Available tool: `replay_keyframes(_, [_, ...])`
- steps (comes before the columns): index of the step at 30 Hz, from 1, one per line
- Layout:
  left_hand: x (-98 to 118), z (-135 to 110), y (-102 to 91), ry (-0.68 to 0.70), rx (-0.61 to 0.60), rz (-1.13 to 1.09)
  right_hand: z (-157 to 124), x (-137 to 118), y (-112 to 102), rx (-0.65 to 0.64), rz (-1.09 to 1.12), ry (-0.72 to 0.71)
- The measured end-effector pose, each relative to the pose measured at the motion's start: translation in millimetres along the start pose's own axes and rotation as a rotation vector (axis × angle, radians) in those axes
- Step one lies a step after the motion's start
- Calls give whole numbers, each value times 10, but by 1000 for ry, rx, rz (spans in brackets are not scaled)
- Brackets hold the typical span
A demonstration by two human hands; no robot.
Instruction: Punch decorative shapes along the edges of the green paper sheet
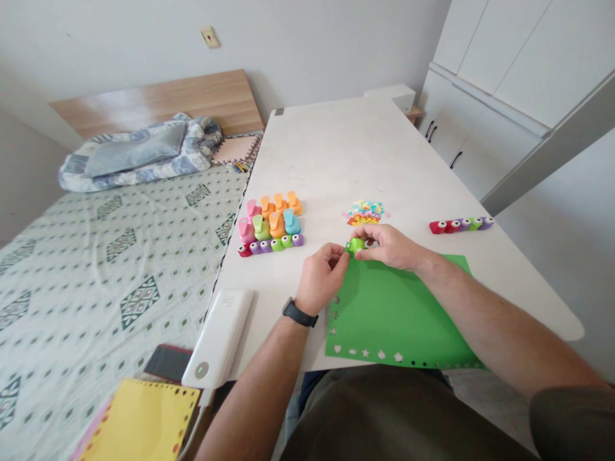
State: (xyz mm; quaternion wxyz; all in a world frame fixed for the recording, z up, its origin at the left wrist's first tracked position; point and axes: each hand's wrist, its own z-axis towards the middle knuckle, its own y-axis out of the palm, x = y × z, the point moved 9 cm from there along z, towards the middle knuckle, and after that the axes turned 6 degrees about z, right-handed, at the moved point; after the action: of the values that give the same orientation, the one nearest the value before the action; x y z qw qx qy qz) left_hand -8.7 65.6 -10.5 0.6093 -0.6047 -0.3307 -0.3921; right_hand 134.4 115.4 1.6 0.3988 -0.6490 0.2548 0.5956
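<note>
A green sheet of paper (pixel 398 307) lies at the table's front edge, with shaped holes along its left and lower edges. My right hand (pixel 391 246) grips a small light-green craft punch (pixel 356 245) at the sheet's upper left corner. Beside it, the fingers of my left hand (pixel 323 274) pinch that corner next to the punch. Whether the paper sits inside the punch's slot is hidden by my fingers. Just beyond my right hand is a pile of small colourful paper cutouts (pixel 366 211).
Several larger orange, pink, green and blue punches (pixel 276 224) stand left, with a row of small punches (pixel 271 246) before them. Another short row (pixel 461 225) is at right. A white power bank (pixel 221 333) lies near the left edge; yellow punched paper (pixel 144 419) is below.
</note>
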Motion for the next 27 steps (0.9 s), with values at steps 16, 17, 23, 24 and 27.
replay_keyframes(16, [69, -4, -19, 3, -9, 16, 9, 9, 39, -23, -11, -9])
replay_keyframes(17, [80, -6, -20, 6, -10, 20, 9, 1, 43, -24, -14, -13])
replay_keyframes(23, [111, -15, 5, 24, -40, 71, 3, -36, 61, -28, -23, -21])
replay_keyframes(24, [111, -17, 1, 22, -39, 65, 2, -37, 62, -28, -23, -19])
replay_keyframes(27, [130, -23, -26, 26, -36, 66, 0, -42, 63, -26, -31, -18])
